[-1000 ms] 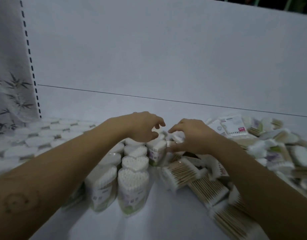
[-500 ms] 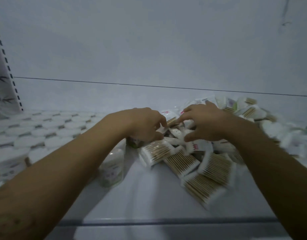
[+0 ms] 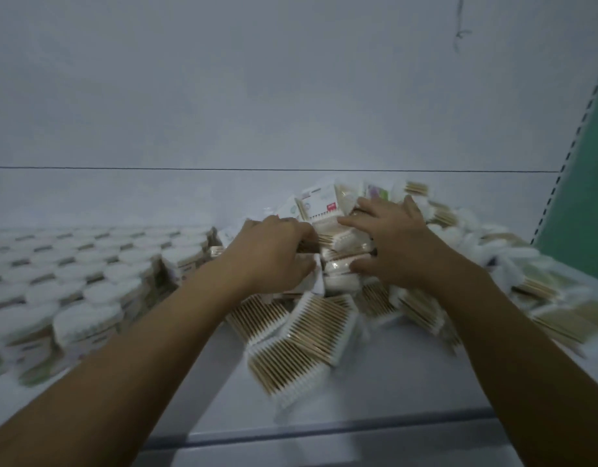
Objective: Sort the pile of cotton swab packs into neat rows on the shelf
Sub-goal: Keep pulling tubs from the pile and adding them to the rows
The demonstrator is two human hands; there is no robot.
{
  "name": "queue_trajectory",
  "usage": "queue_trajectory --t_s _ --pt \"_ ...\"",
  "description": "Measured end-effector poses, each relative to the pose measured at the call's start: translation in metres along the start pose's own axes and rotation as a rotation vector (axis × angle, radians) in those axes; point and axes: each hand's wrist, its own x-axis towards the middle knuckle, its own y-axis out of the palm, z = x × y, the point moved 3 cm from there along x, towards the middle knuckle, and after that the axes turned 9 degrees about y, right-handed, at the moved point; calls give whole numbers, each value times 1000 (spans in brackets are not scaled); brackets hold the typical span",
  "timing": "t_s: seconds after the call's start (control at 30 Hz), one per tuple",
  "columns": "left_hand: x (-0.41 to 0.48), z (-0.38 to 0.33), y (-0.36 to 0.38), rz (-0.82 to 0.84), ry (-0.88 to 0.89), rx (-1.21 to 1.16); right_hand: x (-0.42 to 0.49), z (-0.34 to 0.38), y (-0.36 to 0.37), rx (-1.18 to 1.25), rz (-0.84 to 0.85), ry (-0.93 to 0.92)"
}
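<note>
While the left end of the shelf [image 3: 375, 392] is already filled, the job is judged about half done at best

Done: rows [image 3: 75, 264] of upright packs are set tight across the left end, from the back panel [image 3: 290, 112] toward the front edge. Those by the front left corner are blurred, so alignment there cannot be checked

Left: the pile [image 3: 486, 261] is heaped from mid-shelf to the right end, against the back, with packs flat, tilted and overlapped. Several flat packs [image 3: 301, 345] of wooden-stick swabs are lying loose mid-shelf, one close to the front edge. None of these are stood up or lined up yet

Hands: both are placed on the pile's left side, just beside the last row
- left hand [image 3: 277, 251]: fingers curled down into the packs, tips hidden, so a grip cannot be told
- right hand [image 3: 395, 244]: fingers spread and near straight, laid on top of the packs, thumb set against the side of a small stack [image 3: 341, 264]; no closed grip is seen
- the stack is bracketed between the two hands and appears touched by both

A gathering step is judged to be in hand. More than one pack type is seen in the pile, so separate rows will probably be needed. Bare shelf is seen only along the front, mid-shelf
</note>
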Motion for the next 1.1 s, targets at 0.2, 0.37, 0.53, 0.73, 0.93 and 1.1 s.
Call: queue_trajectory --t_s 0.2,0.37,0.53,0.73,0.93,1.1 --pt "17 -37 10 -82 -46 -21 -18 -33 6 54 -52 20" --pt "15 -46 10 -117 -75 -39 -26 -45 8 120 -62 24" --pt "-10 -23 5 -21 -49 -50 -21 -25 2 174 -109 -57" --pt "-34 14 -14 -80 -205 82 6 29 -7 99 -69 -184" --pt "-51 29 -11 -158 -284 -11 27 76 3 19 -40 -267" --pt "-45 27 -10 -249 -251 -70 34 78 10 26 -92 -236"
